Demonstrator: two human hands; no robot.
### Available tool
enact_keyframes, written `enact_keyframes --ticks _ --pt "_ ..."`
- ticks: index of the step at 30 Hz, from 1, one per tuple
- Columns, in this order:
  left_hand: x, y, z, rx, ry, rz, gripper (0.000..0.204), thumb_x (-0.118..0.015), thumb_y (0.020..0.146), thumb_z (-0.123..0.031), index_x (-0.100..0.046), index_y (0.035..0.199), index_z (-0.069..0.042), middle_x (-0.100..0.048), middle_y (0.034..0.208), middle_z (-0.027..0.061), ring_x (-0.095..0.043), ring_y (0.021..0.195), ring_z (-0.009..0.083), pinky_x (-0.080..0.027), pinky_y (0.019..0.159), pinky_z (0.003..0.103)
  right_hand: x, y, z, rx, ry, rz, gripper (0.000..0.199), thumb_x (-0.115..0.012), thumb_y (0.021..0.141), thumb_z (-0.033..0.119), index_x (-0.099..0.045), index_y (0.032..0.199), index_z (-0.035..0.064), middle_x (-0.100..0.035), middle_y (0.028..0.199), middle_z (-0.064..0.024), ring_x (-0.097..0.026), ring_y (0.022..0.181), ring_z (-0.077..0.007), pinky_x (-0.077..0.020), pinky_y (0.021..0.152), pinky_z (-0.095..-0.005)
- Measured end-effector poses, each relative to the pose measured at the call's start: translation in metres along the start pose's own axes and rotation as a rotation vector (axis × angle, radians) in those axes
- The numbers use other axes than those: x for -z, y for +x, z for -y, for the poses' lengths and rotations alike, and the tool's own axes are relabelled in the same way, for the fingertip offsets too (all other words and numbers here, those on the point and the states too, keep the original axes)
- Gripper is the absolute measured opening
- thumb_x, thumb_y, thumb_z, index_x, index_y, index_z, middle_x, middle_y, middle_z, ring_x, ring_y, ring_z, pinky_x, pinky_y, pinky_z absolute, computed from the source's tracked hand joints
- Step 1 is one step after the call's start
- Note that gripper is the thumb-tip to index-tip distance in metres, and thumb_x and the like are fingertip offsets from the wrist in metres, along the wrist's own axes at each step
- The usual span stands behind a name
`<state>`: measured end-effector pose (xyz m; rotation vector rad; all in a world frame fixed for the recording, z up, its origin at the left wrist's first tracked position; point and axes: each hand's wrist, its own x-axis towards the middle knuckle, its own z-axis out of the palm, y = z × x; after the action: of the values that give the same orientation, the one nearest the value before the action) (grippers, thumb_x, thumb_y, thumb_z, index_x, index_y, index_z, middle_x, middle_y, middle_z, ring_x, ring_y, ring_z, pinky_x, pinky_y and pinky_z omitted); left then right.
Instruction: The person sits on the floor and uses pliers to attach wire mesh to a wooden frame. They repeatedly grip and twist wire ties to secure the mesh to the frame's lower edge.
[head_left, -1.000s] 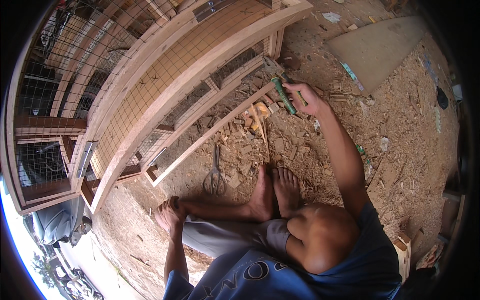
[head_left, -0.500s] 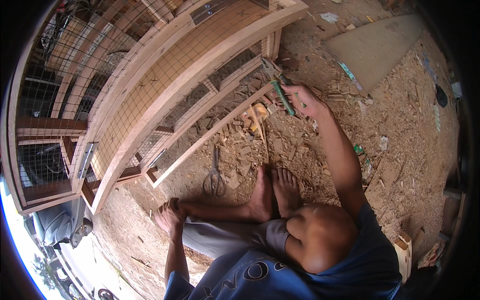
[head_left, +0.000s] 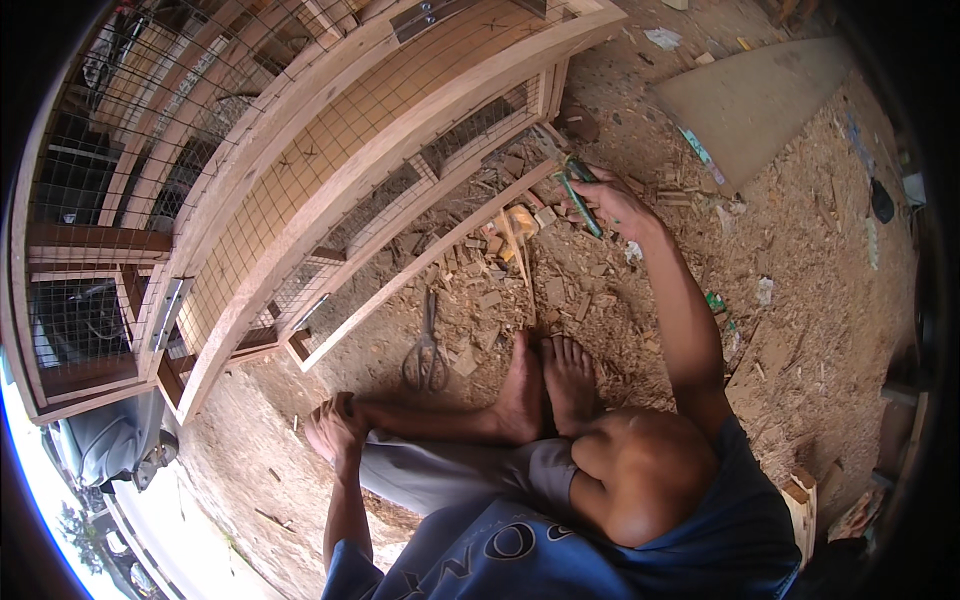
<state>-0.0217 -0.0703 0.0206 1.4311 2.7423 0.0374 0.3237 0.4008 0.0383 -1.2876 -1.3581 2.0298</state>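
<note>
I sit on the ground with both bare feet (head_left: 550,385) together in front of me. My right hand (head_left: 615,203) is stretched forward and shut on a green-handled tool (head_left: 577,192). The tool's metal end meets the lower rail of a wooden frame with wire mesh (head_left: 400,160). My left hand (head_left: 335,425) is curled over my bent left knee, low on the left. A pair of metal shears (head_left: 428,350) lies on the dirt between the frame and my feet, nearer the left hand.
Wood offcuts and shavings (head_left: 505,235) litter the dirt near the right hand. A flat grey board (head_left: 760,100) lies at the back right. A wooden block (head_left: 805,500) sits at my right side. A vehicle (head_left: 110,450) stands at the lower left.
My right hand and the green-handled tool have shifted slightly against the frame's rail. The left hand, feet and shears have stayed put.
</note>
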Motion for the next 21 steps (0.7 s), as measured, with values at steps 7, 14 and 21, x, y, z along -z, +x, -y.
enact_keyframes --ticks 7,14,21 --pt "0.008 0.001 -0.007 0.075 0.114 0.06 0.021 -0.055 0.091 -0.024 -0.074 0.099 -0.017 -0.075 0.098 0.0078 -0.068 0.097 0.0275 -0.044 0.092 0.039 -0.005 0.006 0.019 0.152 -0.616 -0.14 0.043 -0.06 0.1 0.033 -0.056 0.133 0.0065 -0.067 0.1 -0.0086 -0.066 0.091 -0.02 -0.0526 0.08 -0.0358" --pt "0.0 0.002 0.001 0.061 0.016 0.074 0.025 -0.054 0.092 -0.025 -0.073 0.1 -0.012 -0.074 0.1 0.0093 -0.067 0.098 0.0294 -0.045 0.094 0.041 -0.01 0.012 0.026 0.101 -0.79 -0.217 0.064 -0.048 0.102 0.049 -0.046 0.145 0.0018 -0.056 0.137 -0.0258 -0.055 0.128 -0.0376 -0.0437 0.108 -0.0445" --pt "0.004 0.001 -0.001 0.051 0.017 0.063 0.025 -0.054 0.092 -0.026 -0.072 0.098 -0.01 -0.073 0.098 0.011 -0.066 0.097 0.0323 -0.045 0.093 0.043 -0.009 0.015 0.027 0.176 -0.765 -0.209 0.069 -0.039 0.104 0.05 -0.04 0.148 -0.0041 -0.047 0.145 -0.031 -0.046 0.136 -0.0425 -0.0369 0.116 -0.0446"
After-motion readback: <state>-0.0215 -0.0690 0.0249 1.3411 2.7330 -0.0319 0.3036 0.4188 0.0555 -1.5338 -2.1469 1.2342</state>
